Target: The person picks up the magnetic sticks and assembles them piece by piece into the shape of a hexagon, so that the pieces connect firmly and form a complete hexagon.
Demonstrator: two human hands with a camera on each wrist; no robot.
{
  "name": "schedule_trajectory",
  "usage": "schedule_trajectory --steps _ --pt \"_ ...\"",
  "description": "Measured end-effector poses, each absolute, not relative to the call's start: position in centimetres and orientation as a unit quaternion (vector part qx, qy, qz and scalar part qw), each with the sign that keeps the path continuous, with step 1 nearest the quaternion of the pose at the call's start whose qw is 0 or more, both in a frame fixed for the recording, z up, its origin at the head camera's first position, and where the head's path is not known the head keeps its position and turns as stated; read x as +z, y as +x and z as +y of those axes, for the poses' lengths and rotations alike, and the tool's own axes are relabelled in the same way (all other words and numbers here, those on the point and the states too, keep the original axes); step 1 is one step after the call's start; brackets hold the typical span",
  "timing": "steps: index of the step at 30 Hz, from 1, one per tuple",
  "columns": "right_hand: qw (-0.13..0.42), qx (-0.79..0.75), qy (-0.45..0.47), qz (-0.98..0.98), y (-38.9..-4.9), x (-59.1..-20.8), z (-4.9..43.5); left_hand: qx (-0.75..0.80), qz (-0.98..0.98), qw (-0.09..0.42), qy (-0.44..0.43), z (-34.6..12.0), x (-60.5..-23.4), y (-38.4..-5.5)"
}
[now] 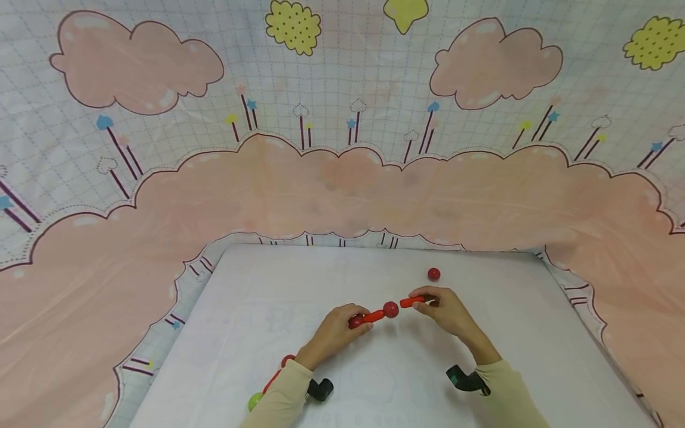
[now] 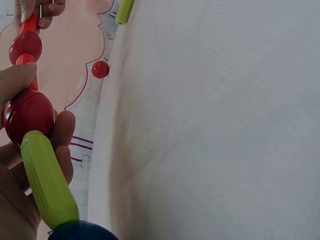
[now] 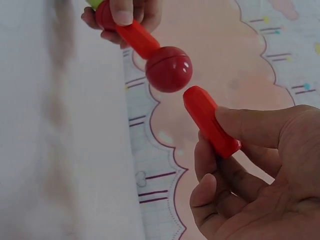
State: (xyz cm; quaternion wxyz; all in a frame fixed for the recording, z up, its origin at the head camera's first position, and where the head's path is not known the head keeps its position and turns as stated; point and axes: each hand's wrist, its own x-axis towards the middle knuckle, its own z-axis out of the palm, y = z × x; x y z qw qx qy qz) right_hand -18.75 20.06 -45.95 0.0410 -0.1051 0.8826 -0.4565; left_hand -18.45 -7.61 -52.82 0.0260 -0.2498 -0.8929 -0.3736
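My left hand (image 1: 336, 328) grips a linked chain of toy balls and rods. In the left wrist view, the chain shows a far red ball (image 2: 25, 47), an orange-red rod (image 2: 34, 82) under the thumb, a larger red ball (image 2: 31, 117), a green rod (image 2: 49, 180) and a dark blue ball (image 2: 85, 231). My right hand (image 1: 448, 309) pinches a separate orange-red rod (image 3: 212, 122) between thumb and fingers. Its tip points at the chain's end red ball (image 3: 169, 69), with a small gap between them. Both hands are over the white table.
A loose red ball (image 1: 434, 273) lies beyond my right hand. Beside my left forearm are a red curved piece (image 1: 288, 360), a thin red piece (image 1: 272, 380) and a green ball (image 1: 255, 401), partly covered by the sleeve. The white table (image 1: 257, 279) meets a patterned cloth at its edges.
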Motion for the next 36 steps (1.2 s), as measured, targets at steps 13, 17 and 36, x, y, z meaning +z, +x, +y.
schedule_trajectory --steps 13,17,36 --pt "0.06 -0.471 -0.082 0.876 -19.6 -47.4 19.6 -0.362 -0.902 0.01 -0.236 -7.7 -52.7 -18.6" --pt "0.068 -0.482 -0.068 0.871 -20.1 -48.3 19.8 -0.357 -0.906 -0.007 -0.226 -8.4 -52.4 -18.5" --pt "0.065 -0.486 -0.007 0.871 -21.8 -50.4 21.5 -0.324 -0.916 -0.146 -0.187 -15.9 -50.7 -18.7"
